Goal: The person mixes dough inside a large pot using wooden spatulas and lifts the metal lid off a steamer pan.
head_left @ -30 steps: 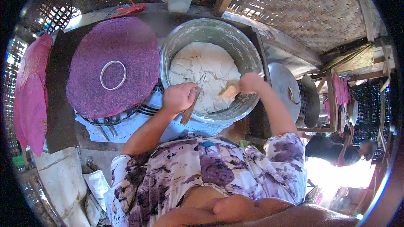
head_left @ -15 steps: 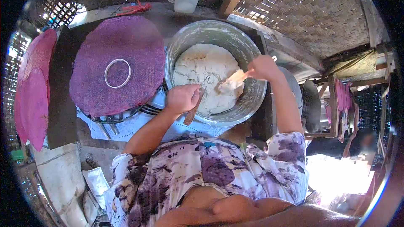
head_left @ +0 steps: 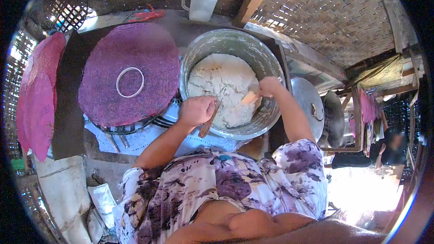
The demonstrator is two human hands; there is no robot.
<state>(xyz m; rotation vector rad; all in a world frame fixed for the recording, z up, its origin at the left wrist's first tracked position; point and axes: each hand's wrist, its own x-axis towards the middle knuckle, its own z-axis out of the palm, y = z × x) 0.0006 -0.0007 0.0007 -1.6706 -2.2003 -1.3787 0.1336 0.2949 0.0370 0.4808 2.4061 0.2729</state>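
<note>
A large round basin (head_left: pixel 264 119) holds a pale mass of dough (head_left: pixel 221 74) with a cracked, uneven top. My right hand (head_left: pixel 270 86) is closed around a wooden spatula (head_left: pixel 250 98), whose blade meets the dough on its right side. At the basin's near left rim, my left hand (head_left: pixel 197 109) grips a flat wooden stick (head_left: pixel 209 123) that slants down across the rim. The stick's upper end is partly hidden by my fingers.
Left of the basin lies a round purple cloth (head_left: pixel 108 58) with a white ring (head_left: pixel 118 85) on it. A plastic jug (head_left: pixel 202 6) stands behind. A metal lid (head_left: pixel 307 106) is at the right, and a person (head_left: pixel 392 153) is farther off.
My right hand has moved down and left, pushing the spatula lower at the dough's right side. My left hand keeps its hold at the rim. The view has shifted slightly.
</note>
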